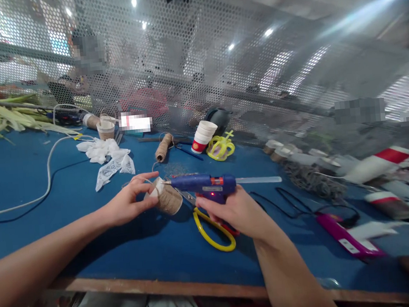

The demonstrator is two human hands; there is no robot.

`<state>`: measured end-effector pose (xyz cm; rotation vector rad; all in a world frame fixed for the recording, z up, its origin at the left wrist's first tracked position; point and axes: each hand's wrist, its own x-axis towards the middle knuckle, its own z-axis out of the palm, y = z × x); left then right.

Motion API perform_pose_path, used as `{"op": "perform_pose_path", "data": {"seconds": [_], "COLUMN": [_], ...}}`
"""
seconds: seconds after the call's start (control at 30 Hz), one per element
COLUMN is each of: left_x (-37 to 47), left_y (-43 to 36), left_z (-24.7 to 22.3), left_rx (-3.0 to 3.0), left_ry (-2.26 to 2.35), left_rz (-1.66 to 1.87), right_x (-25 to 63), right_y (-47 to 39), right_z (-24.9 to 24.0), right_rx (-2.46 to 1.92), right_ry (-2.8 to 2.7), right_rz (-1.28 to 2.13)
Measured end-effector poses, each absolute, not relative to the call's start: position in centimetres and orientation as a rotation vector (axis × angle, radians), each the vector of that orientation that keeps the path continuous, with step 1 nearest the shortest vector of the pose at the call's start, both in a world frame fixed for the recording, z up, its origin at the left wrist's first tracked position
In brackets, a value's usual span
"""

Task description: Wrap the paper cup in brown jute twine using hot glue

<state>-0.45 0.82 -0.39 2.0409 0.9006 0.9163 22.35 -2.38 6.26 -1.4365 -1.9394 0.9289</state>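
Note:
My left hand (pixel 132 200) grips a small paper cup (pixel 170 199) partly wrapped in brown twine, tilted on its side above the blue table. Closed around the handle of a blue glue gun (pixel 203 184) is my right hand (pixel 232 208). The gun's nozzle points left and meets the cup near its white, bare part. A clear glue stick (pixel 259 180) sticks out of the gun's back. Beneath the gun lie scissors with yellow handles (pixel 213 236). A strand of twine runs from the cup toward a twine spool (pixel 163 148) behind it.
Stacked paper cups (pixel 204 135) and a yellow crown-shaped piece (pixel 220 147) stand at the back. White crumpled plastic (pixel 114 161) and a white cable lie left. On the right are a purple power strip (pixel 348 236), black cable and grey cord. A person sits behind the perforated screen.

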Motion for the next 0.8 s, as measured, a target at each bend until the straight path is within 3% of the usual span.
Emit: {"op": "perform_pose_path", "data": {"seconds": [0.2,0.8], "left_x": [-0.54,-0.45], "left_y": [1.00,0.80], "left_z": [-0.65,-0.39], "left_rx": [2.042,2.043], "left_ry": [0.886,0.914], "left_rz": [0.921,0.914], "right_x": [22.46,22.85], "right_y": [-2.69,-3.01], "right_z": [5.91,5.94], "right_rx": [-1.428,-1.303], "right_ry": [-2.162,-2.564], "right_rz": [0.557,0.021]}}
